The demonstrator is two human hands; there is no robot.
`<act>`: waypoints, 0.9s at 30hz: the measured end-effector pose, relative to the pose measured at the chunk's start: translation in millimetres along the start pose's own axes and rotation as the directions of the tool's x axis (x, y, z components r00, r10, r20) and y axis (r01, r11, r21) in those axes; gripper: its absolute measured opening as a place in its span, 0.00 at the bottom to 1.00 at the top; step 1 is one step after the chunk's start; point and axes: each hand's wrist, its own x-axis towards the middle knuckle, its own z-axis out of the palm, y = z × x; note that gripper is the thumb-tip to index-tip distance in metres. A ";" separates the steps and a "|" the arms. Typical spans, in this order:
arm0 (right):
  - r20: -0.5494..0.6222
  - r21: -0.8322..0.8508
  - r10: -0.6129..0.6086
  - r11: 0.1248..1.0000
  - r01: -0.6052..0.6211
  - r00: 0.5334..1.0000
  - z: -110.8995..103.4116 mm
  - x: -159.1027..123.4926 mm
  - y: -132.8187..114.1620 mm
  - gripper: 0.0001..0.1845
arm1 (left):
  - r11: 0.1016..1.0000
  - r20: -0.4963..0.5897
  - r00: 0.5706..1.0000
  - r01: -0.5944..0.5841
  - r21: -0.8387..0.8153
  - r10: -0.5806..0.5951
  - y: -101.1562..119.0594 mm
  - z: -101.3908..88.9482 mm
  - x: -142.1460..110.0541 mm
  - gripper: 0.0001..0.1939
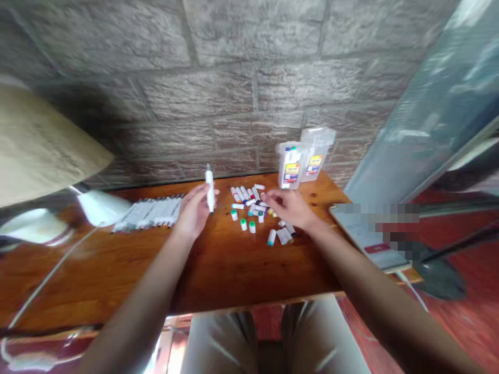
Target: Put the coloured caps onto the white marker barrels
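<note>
My left hand is closed around a white marker, holding it upright above the wooden table. My right hand reaches over a loose pile of marker caps, white with coloured ends, its fingers curled down onto them; whether it grips one is hidden. To the left of my left hand lies a neat row of markers, side by side.
Two clear plastic marker boxes stand at the back right against the stone wall. A booklet lies on the right edge. A white lamp and its cord sit at the left.
</note>
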 end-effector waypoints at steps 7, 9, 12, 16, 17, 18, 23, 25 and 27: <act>-0.148 -0.005 0.126 0.992 -0.128 0.981 2.0 -0.3 4.0 0.22 | 1.000 -0.008 1.000 0.017 0.011 -0.017 -0.4 -1.4 -0.6 0.26; -0.133 -0.026 0.095 0.995 -0.099 0.987 4.7 -1.5 2.0 0.21 | 1.000 0.009 1.000 0.008 0.013 -0.008 -1.3 -2.3 -0.3 0.25; -0.127 -0.044 0.083 0.995 -0.089 0.988 7.4 -2.3 -0.5 0.23 | 1.000 0.017 1.000 -0.003 0.008 0.003 -1.6 -2.9 -1.0 0.25; -0.116 -0.050 0.083 0.995 -0.089 0.990 9.1 -2.2 -0.4 0.23 | 1.000 -0.004 1.000 0.009 0.008 -0.009 -0.7 -1.7 -2.4 0.26; -0.111 -0.051 0.077 0.995 -0.083 0.991 9.5 -2.2 -0.1 0.23 | 1.000 -0.004 1.000 0.011 0.010 -0.011 -0.6 -1.3 -2.7 0.26; -0.109 -0.052 0.074 0.995 -0.080 0.991 9.8 -2.2 0.1 0.23 | 1.000 0.000 1.000 0.011 0.011 -0.011 -0.6 -1.1 -2.8 0.26; -0.162 -0.015 0.116 0.993 -0.120 0.980 8.2 -2.0 1.5 0.23 | 1.000 0.004 1.000 0.013 0.005 -0.013 -1.0 -0.7 -2.6 0.24; -0.222 0.042 0.172 0.985 -0.167 0.960 5.7 -0.3 2.8 0.23 | 1.000 -0.003 1.000 0.021 0.001 -0.021 -1.1 -0.4 -2.5 0.24; -0.284 0.183 0.270 0.957 -0.224 0.920 2.8 2.9 4.6 0.24 | 0.999 -0.006 0.999 0.034 -0.001 -0.034 -1.1 0.4 -2.6 0.24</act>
